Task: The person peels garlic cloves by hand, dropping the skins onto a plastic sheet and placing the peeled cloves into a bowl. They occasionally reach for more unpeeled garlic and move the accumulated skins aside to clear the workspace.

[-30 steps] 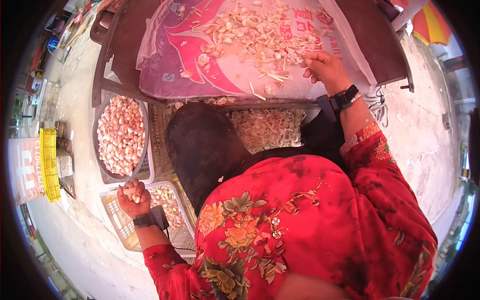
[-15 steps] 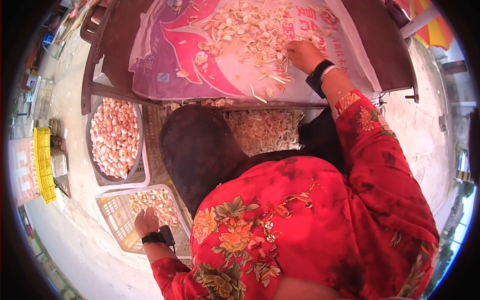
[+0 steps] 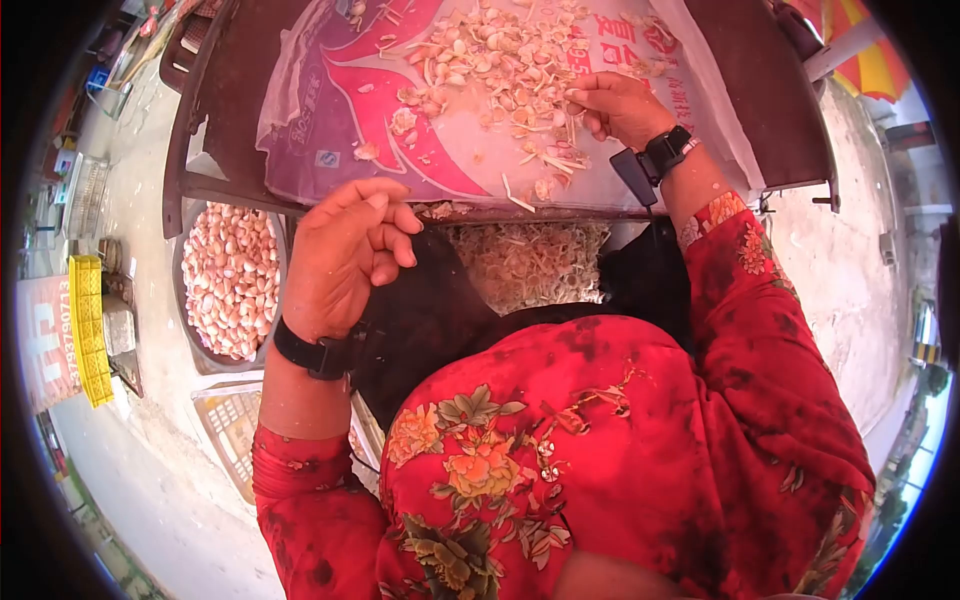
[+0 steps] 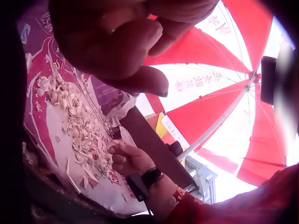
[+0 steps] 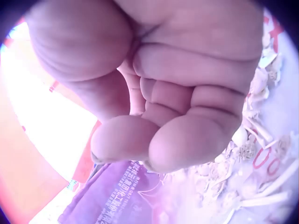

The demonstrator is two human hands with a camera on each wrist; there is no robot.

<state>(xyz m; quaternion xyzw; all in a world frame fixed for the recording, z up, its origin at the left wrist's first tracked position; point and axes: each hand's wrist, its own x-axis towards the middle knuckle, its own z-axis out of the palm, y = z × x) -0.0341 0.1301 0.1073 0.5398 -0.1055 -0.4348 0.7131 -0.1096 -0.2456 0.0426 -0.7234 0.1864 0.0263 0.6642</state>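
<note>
Garlic cloves, with loose skins and stalk bits, form a pile (image 3: 500,60) on a printed plastic sack (image 3: 320,130) over the table. At the pile's near right edge, my right hand (image 3: 628,108) pinches a small pale garlic clove between thumb and forefinger; the fingertips partly cover it. In the right wrist view its other fingers (image 5: 187,140) are curled in. My left hand (image 3: 345,250) is raised by the table's front left edge, palm turned inward, fingers loosely bent, with nothing visible in it. A grey bowl (image 3: 203,352) full of cloves stands below and left of that hand.
A pale yellow basket (image 3: 222,425) is at the lower left, partly covered by my left arm. Garlic skins (image 3: 530,260) lie in a heap beneath the brown table (image 3: 225,125). A yellow crate (image 3: 88,330) stands far left. Overhead is a red and white umbrella (image 4: 210,79).
My left hand held cloves a second ago, opened over the basket, then rose empty towards the table. The right hand moved slightly left into the pile's edge.
</note>
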